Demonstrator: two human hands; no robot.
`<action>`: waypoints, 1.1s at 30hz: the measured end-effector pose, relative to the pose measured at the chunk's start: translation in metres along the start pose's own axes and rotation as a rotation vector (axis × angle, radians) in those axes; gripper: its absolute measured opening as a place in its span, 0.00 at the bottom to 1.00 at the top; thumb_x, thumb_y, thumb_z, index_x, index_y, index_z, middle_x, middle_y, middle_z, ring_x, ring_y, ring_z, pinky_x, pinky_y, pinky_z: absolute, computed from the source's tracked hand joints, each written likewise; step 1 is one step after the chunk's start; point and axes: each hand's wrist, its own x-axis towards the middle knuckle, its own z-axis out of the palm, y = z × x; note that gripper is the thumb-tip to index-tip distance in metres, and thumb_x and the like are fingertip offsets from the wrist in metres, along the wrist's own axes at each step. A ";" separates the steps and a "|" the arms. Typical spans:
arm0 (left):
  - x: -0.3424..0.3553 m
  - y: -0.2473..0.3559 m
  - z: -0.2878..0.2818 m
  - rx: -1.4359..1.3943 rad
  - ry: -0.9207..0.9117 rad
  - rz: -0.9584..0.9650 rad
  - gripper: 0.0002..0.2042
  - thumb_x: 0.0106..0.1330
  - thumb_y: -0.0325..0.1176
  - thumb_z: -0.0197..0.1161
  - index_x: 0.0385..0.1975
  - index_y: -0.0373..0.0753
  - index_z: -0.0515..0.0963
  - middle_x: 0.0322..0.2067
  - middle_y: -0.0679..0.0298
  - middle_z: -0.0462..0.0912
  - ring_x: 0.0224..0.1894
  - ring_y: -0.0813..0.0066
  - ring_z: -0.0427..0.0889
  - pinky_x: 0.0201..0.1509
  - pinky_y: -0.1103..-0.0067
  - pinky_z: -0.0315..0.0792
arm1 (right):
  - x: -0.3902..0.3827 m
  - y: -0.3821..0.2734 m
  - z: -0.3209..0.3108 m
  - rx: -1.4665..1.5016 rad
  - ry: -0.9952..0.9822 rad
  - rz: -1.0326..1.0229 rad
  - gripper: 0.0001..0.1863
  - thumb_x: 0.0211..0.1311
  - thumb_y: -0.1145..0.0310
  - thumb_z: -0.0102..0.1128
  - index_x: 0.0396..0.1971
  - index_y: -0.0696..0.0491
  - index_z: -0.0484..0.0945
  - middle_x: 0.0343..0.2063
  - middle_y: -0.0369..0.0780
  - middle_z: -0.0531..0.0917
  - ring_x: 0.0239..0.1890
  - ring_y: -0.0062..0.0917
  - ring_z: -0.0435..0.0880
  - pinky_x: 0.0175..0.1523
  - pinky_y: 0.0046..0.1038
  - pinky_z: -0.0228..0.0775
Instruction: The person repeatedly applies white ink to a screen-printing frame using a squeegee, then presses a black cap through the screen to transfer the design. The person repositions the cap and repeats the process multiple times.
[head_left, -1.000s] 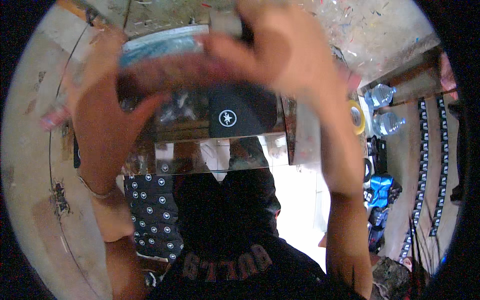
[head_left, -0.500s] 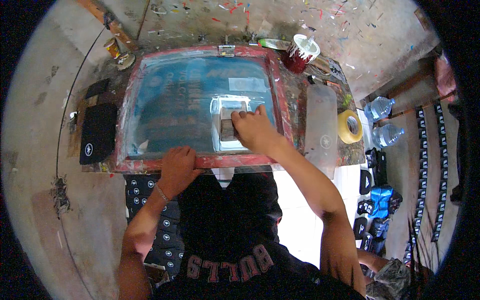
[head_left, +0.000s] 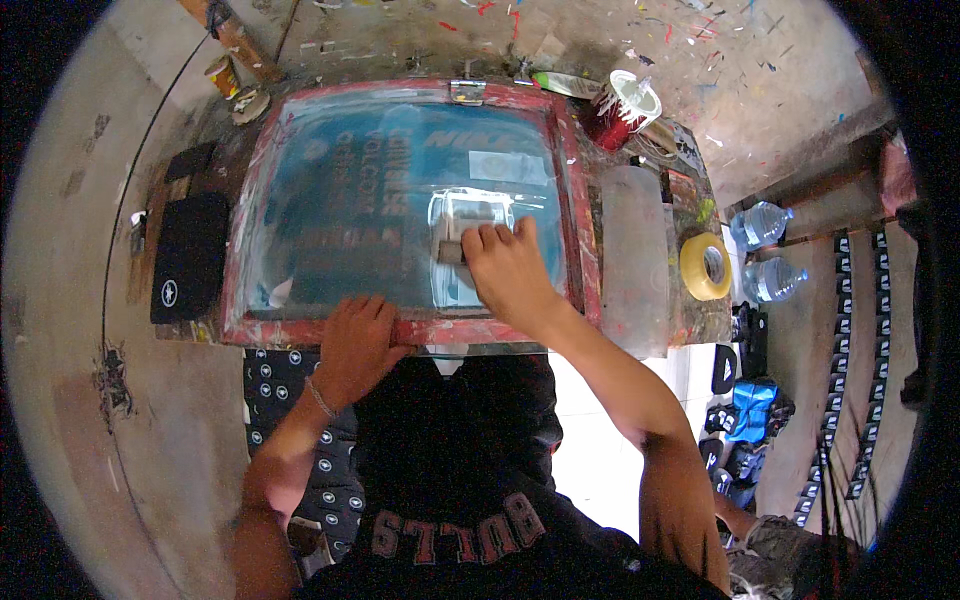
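Observation:
A screen printing frame (head_left: 575, 265) with red, paint-smeared rails and blue mesh lies flat on the table in front of me. My right hand (head_left: 508, 275) is closed around a small squeegee with a brown wooden handle (head_left: 452, 251), pressed to the mesh right of centre. White ink (head_left: 455, 290) rings a lighter rectangular window there; my fingers hide the squeegee's right end. At the frame's near rail my left hand (head_left: 358, 335) grips the edge, fingers over the top and thumb toward the right. A strip of pale tape (head_left: 507, 167) crosses the mesh farther back.
A metal hinge clamp (head_left: 467, 92) sits at the far rail. To the right stand a red paint can (head_left: 622, 112), a translucent sheet (head_left: 632, 260) and a tape roll (head_left: 706, 267). Black printed pieces (head_left: 188, 258) lie at left. Water bottles (head_left: 772, 280) are beyond the table's right side.
My right hand and the squeegee have shifted slightly, and the handle shows shorter and more tilted. My left hand stays on the near rail. The whole view has moved a little.

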 end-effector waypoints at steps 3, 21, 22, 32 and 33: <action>0.000 0.002 -0.002 0.006 -0.003 -0.019 0.22 0.51 0.41 0.78 0.41 0.37 0.78 0.41 0.56 0.80 0.48 0.53 0.80 0.56 0.63 0.71 | 0.034 0.019 0.024 -0.108 0.048 0.062 0.04 0.60 0.71 0.58 0.31 0.55 0.76 0.29 0.46 0.84 0.33 0.37 0.86 0.49 0.42 0.65; -0.002 -0.007 0.014 -0.037 0.052 -0.009 0.22 0.49 0.44 0.79 0.37 0.38 0.80 0.38 0.56 0.80 0.46 0.51 0.79 0.52 0.59 0.72 | -0.038 0.000 -0.034 0.112 -0.264 0.060 0.10 0.55 0.74 0.64 0.37 0.56 0.76 0.34 0.44 0.84 0.42 0.40 0.84 0.54 0.44 0.61; -0.002 -0.006 0.014 -0.032 0.019 -0.031 0.22 0.50 0.42 0.79 0.39 0.37 0.79 0.40 0.56 0.79 0.48 0.52 0.79 0.54 0.60 0.72 | -0.037 0.002 -0.028 0.074 -0.191 0.052 0.10 0.54 0.75 0.63 0.37 0.55 0.76 0.34 0.43 0.83 0.42 0.39 0.84 0.53 0.43 0.61; -0.004 -0.008 0.020 -0.079 -0.023 -0.054 0.22 0.51 0.41 0.78 0.41 0.37 0.79 0.43 0.55 0.79 0.50 0.53 0.79 0.57 0.60 0.70 | 0.036 0.064 0.011 0.016 -0.019 0.064 0.10 0.56 0.77 0.60 0.39 0.55 0.76 0.35 0.44 0.84 0.43 0.39 0.85 0.53 0.43 0.63; -0.004 -0.008 0.021 -0.081 -0.004 -0.044 0.22 0.51 0.41 0.78 0.40 0.37 0.79 0.42 0.55 0.79 0.50 0.53 0.79 0.57 0.61 0.70 | 0.040 0.068 0.008 0.035 -0.088 0.080 0.11 0.56 0.76 0.61 0.39 0.55 0.76 0.36 0.44 0.85 0.44 0.40 0.85 0.53 0.43 0.62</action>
